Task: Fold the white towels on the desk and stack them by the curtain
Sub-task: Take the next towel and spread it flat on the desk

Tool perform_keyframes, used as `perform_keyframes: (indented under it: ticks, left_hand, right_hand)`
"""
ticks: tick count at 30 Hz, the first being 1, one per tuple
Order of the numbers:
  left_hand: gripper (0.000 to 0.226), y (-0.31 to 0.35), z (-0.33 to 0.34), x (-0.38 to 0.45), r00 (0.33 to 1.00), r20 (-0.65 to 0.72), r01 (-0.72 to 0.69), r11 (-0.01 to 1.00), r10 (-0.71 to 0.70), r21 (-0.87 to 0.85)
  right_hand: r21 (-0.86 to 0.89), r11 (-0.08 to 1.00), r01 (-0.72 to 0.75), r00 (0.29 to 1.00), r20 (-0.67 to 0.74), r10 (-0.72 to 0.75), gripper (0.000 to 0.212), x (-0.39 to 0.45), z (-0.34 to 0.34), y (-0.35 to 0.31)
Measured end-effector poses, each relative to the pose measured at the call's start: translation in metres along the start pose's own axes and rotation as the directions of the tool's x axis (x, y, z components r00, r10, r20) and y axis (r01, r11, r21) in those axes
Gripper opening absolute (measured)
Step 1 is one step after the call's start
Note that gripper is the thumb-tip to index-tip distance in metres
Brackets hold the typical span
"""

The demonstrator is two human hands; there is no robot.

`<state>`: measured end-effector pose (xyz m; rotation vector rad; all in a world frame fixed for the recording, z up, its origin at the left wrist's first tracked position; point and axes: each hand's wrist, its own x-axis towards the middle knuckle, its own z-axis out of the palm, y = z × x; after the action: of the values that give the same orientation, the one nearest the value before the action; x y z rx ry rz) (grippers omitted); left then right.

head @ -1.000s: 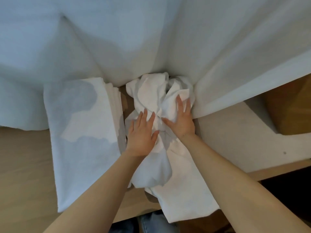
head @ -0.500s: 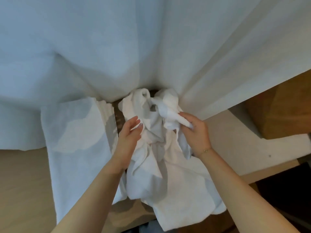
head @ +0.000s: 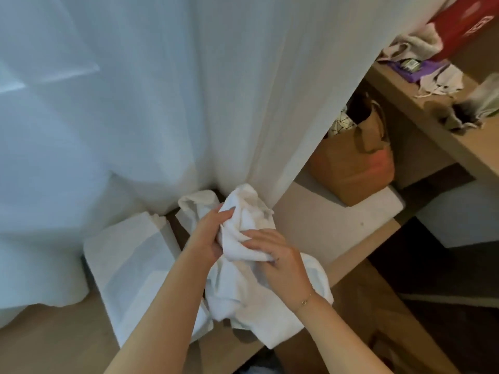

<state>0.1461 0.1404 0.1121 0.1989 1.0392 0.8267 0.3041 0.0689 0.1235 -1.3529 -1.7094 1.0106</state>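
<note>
A crumpled white towel [head: 243,290] lies bunched on the wooden desk [head: 54,344], right at the foot of the white curtain [head: 167,98]. My left hand [head: 209,233] grips its upper folds from the left. My right hand [head: 278,255] pinches a fold of the same towel from the right, lifting the bunch a little. To the left, a folded white towel stack [head: 129,265] lies flat on the desk, its far end touching the curtain. The towel's lower part hangs over the desk's front edge.
A pale mat [head: 324,225] lies on the desk to the right, with a brown paper bag [head: 353,168] standing on it. A wooden shelf [head: 421,114] at upper right carries cloths, a purple item and a red box [head: 469,25].
My hands went from pressing flat on the crumpled towel to gripping it and raising its top. The view swung up and right, revealing the shelf and bag.
</note>
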Motion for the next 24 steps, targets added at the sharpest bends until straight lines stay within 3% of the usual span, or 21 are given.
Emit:
perform_keyframes:
  ticks: [2, 4, 8, 12, 17, 20, 24]
  left_hand:
    - [0.056, 0.002, 0.006, -0.018, 0.997, 0.042, -0.063, 0.988, 0.058, 0.144]
    - [0.036, 0.004, 0.015, -0.037, 0.993, 0.016, -0.114, 0.959, 0.113, 0.259]
    - [0.018, 0.006, 0.031, -0.075, 0.964, 0.013, -0.239, 0.842, 0.266, 0.484]
    - [0.021, 0.018, 0.054, -0.111, 0.93, 0.158, -0.353, 0.695, 0.331, 0.626]
    - [0.014, 0.037, 0.122, -0.152, 0.833, 0.443, -0.554, 0.528, 0.332, 0.644]
    - [0.013, 0.045, 0.171, -0.17, 0.771, 0.576, -0.635, 0.41, 0.273, 0.655]
    - [0.013, 0.04, 0.241, -0.188, 0.715, 0.646, -0.693, 0.395, 0.269, 0.603]
  right_hand:
    - [0.054, 0.996, -0.076, 0.997, 0.037, 0.075, 0.032, -0.019, -0.011, -0.02]
    - [0.094, 0.985, -0.148, 0.987, 0.079, 0.14, 0.034, -0.037, -0.023, -0.039]
    - [0.117, 0.948, -0.295, 0.948, 0.157, 0.276, 0.035, -0.074, -0.06, -0.07]
    - [0.206, 0.9, -0.385, 0.921, 0.02, 0.389, 0.036, -0.099, -0.102, -0.084]
    - [0.128, 0.937, -0.325, 0.928, -0.15, 0.342, 0.048, -0.098, -0.135, -0.09]
    - [0.277, 0.924, -0.264, 0.924, -0.201, 0.325, 0.051, -0.091, -0.163, -0.102]
    - [0.36, 0.925, -0.121, 0.938, -0.263, 0.225, 0.068, -0.085, -0.219, -0.113]
